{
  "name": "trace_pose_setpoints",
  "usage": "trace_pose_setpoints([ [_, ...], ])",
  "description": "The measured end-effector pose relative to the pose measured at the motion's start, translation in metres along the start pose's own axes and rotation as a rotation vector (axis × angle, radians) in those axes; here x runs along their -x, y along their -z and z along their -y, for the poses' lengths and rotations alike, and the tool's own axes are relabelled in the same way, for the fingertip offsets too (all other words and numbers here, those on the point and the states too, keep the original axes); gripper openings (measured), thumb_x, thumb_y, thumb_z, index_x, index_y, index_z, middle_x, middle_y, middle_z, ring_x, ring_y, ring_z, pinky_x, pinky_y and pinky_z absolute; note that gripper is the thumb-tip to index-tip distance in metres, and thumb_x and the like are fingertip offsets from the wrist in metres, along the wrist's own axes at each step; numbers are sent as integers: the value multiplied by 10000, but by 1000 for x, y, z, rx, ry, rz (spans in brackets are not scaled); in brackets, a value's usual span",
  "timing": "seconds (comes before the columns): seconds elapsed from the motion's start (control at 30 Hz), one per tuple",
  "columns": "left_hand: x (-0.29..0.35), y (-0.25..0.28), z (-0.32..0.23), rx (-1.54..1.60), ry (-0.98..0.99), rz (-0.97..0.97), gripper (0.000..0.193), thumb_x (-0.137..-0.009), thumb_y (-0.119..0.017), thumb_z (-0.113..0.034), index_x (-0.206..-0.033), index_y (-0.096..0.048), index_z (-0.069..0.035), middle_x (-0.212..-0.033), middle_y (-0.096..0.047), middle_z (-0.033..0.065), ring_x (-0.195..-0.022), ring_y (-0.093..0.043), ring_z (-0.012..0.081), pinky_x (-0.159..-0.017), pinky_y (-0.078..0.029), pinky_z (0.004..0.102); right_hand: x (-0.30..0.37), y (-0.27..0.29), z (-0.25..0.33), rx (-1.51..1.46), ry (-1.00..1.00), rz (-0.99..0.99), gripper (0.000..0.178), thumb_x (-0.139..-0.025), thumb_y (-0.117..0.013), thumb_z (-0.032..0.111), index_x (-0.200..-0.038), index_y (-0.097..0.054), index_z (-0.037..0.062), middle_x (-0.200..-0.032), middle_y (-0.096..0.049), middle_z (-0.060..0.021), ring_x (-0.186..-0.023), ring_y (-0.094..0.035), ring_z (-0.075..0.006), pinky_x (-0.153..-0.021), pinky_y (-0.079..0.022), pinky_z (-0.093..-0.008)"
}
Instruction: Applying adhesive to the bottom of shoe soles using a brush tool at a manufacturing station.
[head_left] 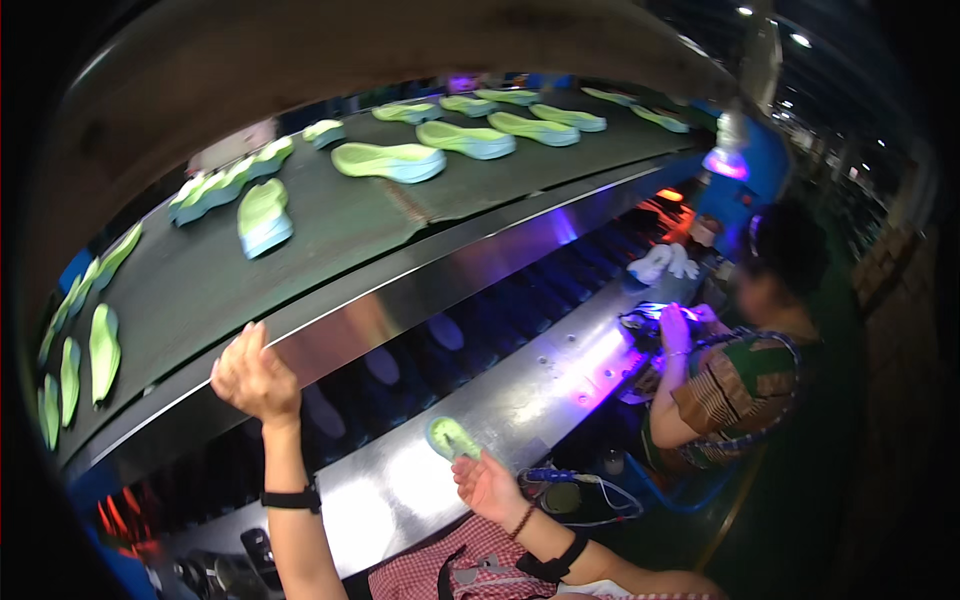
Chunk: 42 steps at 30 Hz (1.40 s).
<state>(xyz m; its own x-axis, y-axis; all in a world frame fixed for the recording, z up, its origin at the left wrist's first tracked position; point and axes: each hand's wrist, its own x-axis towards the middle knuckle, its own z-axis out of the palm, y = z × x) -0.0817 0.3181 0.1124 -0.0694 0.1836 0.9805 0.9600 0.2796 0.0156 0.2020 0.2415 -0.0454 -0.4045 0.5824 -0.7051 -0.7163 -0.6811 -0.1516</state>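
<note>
Conveyor belt [330, 240]: I saw the dark upper belt curve across the view from lower left to upper right, carrying many light green shoe soles [390, 160] laid flat and apart from one another.
Metal edge rail [400, 300]: It ran along the near side of the belt, above a dark lower level lit with violet light.
Bench [540, 385]: The shiny steel bench ran below the rail, from my lap toward a co-worker.
Co-worker [745, 385]: A seated person in a striped top worked at the far right end of the bench, both hands on a dark item under violet light.
Left hand [253, 378]: I had it raised with fingers curled over the metal edge rail, gripping the rail and holding nothing else; a black band sat on the wrist.
Right hand [487, 485]: It lay palm-up and loosely open, fingertips pinching the near edge of the small green sole.
Small green sole [452, 437]: It rested flat on the bench, just above my right hand.
</note>
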Motion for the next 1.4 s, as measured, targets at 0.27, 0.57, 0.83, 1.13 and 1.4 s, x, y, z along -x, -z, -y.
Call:
trace_pose_setpoints([
  [0.27, -8, 2, -5, -1, -14, -44, 276, -896, -394, -259, -921, -637, -133, -958, -617, -26, -919, -516, 162, -886, -298, 335, 177, -107, 18, 331, 696, 1548, 779, -841, -356, 612, -1116, -483, -106, -1161, -454, -305, -1147, -417, -382, -971, -284, -497],
  [0.57, -6, 0, -9, -2, -15, -38, 271, -890, -396, -239, -928, -635, -116, -949, -622, -21, -911, -504, 159, -896, -285, 335, 191, -126, 10, 13, 244, 1755, 619, -783, -606, 446, -1093, -500, -78, -1173, -373, -390, -1096, -409, -470, -944, -287, -559],
  [0.83, -3, 1, -4, -17, -19, -49, 271, -887, -395, -235, -914, -639, -119, -941, -620, -19, -907, -503, 158, -894, -285, 334, 140, -100, 0, 185, 224, 1479, 713, -805, -489, 574, -1161, -465, -43, -1143, -503, -247, -1125, -458, -344, -968, -313, -483],
  [1.13, -4, -1, -11, 2, -13, -28, 283, -881, -378, -210, -925, -630, -91, -961, -630, 5, -914, -522, 183, -908, -286, 349, -61, 32, -66, 2160, 1108, 511, 496, -836, -507, 314, -1270, -409, 92, -1311, -378, -190, -1211, -374, -317, -1003, -293, -414],
  [1.4, -3, 0, -11, 25, -15, -20, 277, -884, -393, -219, -933, -630, -85, -965, -619, 11, -919, -511, 184, -905, -287, 354, -93, 69, -55, 2616, 1039, 498, 588, -860, -406, 441, -1362, -277, 162, -1421, -232, -130, -1312, -226, -254, -1055, -166, -451],
])
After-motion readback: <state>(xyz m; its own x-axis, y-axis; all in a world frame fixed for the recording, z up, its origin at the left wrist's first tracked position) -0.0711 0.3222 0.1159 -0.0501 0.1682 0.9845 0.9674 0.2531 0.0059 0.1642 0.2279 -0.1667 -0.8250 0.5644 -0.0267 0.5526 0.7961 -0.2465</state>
